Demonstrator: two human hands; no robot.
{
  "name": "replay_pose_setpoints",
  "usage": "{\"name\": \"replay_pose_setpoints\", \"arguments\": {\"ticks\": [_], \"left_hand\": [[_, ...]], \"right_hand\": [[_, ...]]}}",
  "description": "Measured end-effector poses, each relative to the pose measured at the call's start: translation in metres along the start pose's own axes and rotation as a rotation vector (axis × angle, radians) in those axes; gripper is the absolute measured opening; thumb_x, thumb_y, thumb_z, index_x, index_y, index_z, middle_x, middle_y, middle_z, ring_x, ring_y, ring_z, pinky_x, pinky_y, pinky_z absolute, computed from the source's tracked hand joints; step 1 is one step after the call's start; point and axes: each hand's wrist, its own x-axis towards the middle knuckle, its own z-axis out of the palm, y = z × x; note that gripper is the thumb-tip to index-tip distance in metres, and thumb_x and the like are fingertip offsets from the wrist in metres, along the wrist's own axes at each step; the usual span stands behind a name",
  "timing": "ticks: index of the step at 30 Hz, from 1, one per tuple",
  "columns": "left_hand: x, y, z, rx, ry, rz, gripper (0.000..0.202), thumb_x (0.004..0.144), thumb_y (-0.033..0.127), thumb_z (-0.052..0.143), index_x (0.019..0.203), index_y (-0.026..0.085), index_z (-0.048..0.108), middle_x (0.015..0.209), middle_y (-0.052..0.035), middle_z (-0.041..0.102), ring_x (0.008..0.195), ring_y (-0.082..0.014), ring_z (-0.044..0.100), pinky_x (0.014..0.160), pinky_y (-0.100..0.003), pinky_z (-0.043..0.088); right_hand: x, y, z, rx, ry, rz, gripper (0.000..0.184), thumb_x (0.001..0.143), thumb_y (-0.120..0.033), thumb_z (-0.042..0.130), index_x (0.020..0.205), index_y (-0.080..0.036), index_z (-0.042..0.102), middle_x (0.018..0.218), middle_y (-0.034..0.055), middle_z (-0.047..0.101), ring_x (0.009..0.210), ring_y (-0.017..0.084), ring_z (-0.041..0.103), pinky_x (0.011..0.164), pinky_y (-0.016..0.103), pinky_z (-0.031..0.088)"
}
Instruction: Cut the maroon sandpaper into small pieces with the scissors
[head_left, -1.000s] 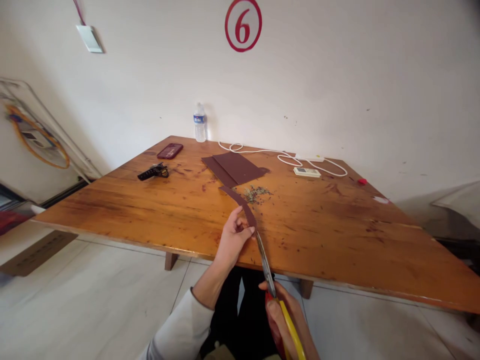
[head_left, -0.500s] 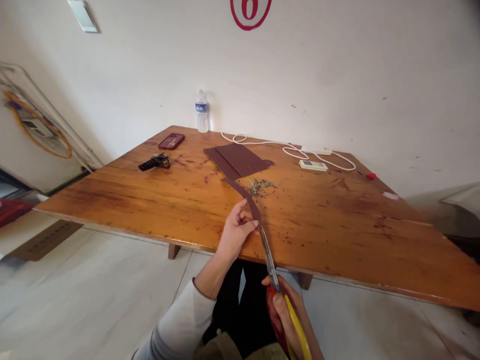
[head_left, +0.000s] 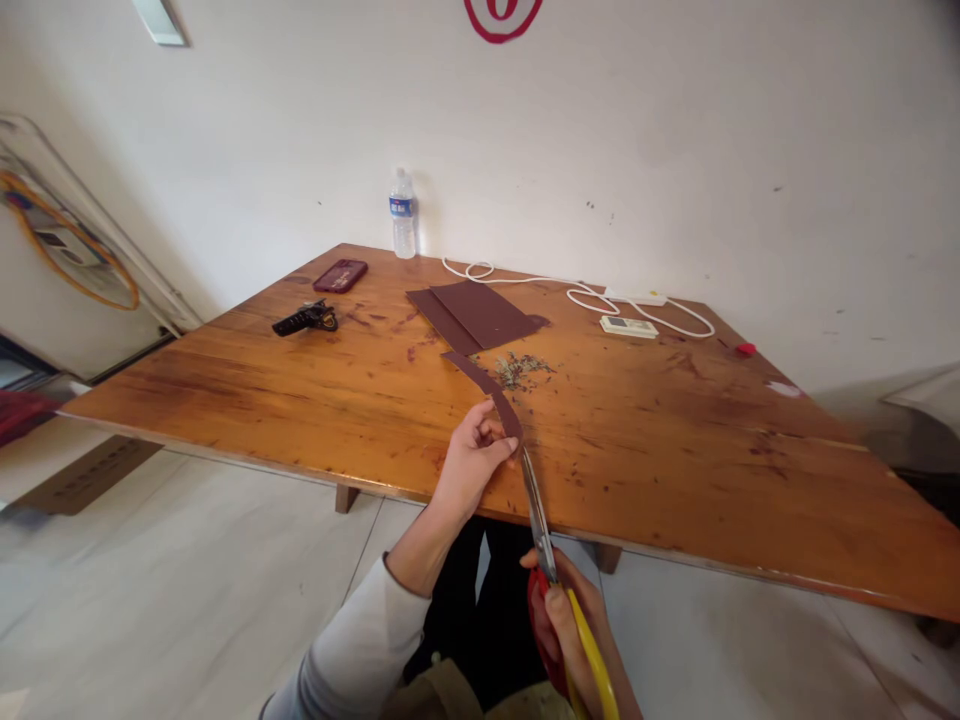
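Between the thumb and fingers of my left hand point(head_left: 480, 445) is the near end of a narrow dark brown strip point(head_left: 507, 412), which looks like sandpaper or stiff paper. It curves away over the table towards the far left. My right hand point(head_left: 581, 610) grips scissors point(head_left: 538, 510) by their handles, one red and one yellow. The blades point up and away, with their tips at the strip's end beside my left thumb. Beyond the strip lies a small heap of greyish clippings point(head_left: 519, 370). Larger dark brown sheets point(head_left: 480, 315) lie flat behind it.
On the wooden table point(head_left: 675, 450) are a phone point(head_left: 340, 276), a black hair clip point(head_left: 307, 318), a water bottle point(head_left: 403, 215), a white cable point(head_left: 525, 280) and a pale remote control point(head_left: 628, 327). A red scrap point(head_left: 745, 349) lies at the right. A wall stands behind.
The view has tilted down slightly, so the wall and table items shift a little. The scissor handles look marginally wider apart. Both hands keep nearly the same place and grip.
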Motion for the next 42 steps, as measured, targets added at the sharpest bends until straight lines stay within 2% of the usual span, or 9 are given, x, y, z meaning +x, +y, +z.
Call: {"name": "replay_pose_setpoints", "arguments": {"ticks": [5,9,12,16,21,28,35,42], "left_hand": [[-0.002,0.003,0.001,0.029,-0.023,-0.001,0.029,0.068,0.022,0.074,0.094,0.016,0.063,0.066,0.0056,0.06,0.051,-0.007,0.052,0.058,-0.024,0.044],[-0.002,0.004,0.001,0.026,-0.008,0.002,0.031,0.067,0.022,0.074,0.096,0.016,0.064,0.068,0.0057,0.06,0.05,-0.0073,0.053,0.057,-0.025,0.044],[-0.001,0.004,0.001,0.019,-0.003,0.004,0.032,0.068,0.021,0.073,0.098,0.016,0.064,0.068,0.0062,0.06,0.05,-0.0072,0.053,0.058,-0.024,0.044],[0.0,0.004,0.001,0.008,-0.018,0.007,0.031,0.067,0.021,0.073,0.097,0.016,0.064,0.064,0.0067,0.06,0.049,-0.0072,0.052,0.057,-0.024,0.043],[-0.001,0.003,0.001,0.017,-0.024,0.009,0.03,0.068,0.02,0.073,0.097,0.016,0.065,0.066,0.0057,0.061,0.05,-0.0069,0.052,0.058,-0.024,0.042],[-0.002,0.004,0.001,0.02,-0.018,0.005,0.03,0.067,0.021,0.075,0.096,0.016,0.067,0.064,0.0052,0.06,0.05,-0.0075,0.051,0.058,-0.025,0.041],[-0.002,0.003,0.001,0.023,-0.005,-0.001,0.027,0.066,0.02,0.075,0.092,0.016,0.067,0.067,0.0037,0.062,0.05,-0.008,0.051,0.057,-0.025,0.041],[-0.001,0.002,0.0,0.033,-0.002,-0.001,0.027,0.067,0.02,0.074,0.093,0.015,0.068,0.066,0.0036,0.061,0.051,-0.0082,0.051,0.057,-0.025,0.041]], "right_hand": [[0.0,-0.002,0.002,-0.001,0.009,-0.009,0.056,0.085,-0.073,0.059,0.101,-0.02,0.063,0.052,-0.0108,0.032,0.04,0.006,0.02,0.04,0.021,0.012],[0.0,-0.01,0.005,-0.001,0.042,-0.033,0.061,0.078,-0.078,0.062,0.098,-0.02,0.066,0.055,-0.0095,0.031,0.046,0.007,0.018,0.045,0.023,0.012],[-0.001,-0.013,0.004,0.0,0.04,-0.046,0.061,0.079,-0.077,0.063,0.099,-0.019,0.067,0.056,-0.009,0.032,0.046,0.008,0.02,0.045,0.024,0.013],[-0.001,-0.007,0.0,0.005,0.02,-0.038,0.057,0.082,-0.071,0.065,0.101,-0.018,0.068,0.053,-0.0091,0.036,0.043,0.007,0.022,0.043,0.023,0.011],[0.0,0.0,0.0,0.104,0.002,0.022,0.054,0.079,-0.066,0.072,0.103,-0.018,0.066,0.051,-0.0113,0.034,0.04,0.004,0.017,0.04,0.021,0.01],[-0.002,-0.001,0.0,0.068,0.003,0.022,0.059,0.08,-0.072,0.067,0.103,-0.017,0.065,0.051,-0.0116,0.032,0.041,0.005,0.017,0.041,0.021,0.011],[-0.002,-0.009,0.0,0.012,0.046,-0.047,0.055,0.08,-0.07,0.067,0.099,-0.018,0.069,0.055,-0.0087,0.034,0.045,0.007,0.021,0.044,0.023,0.012],[0.0,0.004,-0.005,0.075,-0.003,0.039,0.054,0.078,-0.066,0.071,0.105,-0.019,0.066,0.055,-0.0104,0.034,0.042,0.005,0.018,0.04,0.02,0.011]]}}
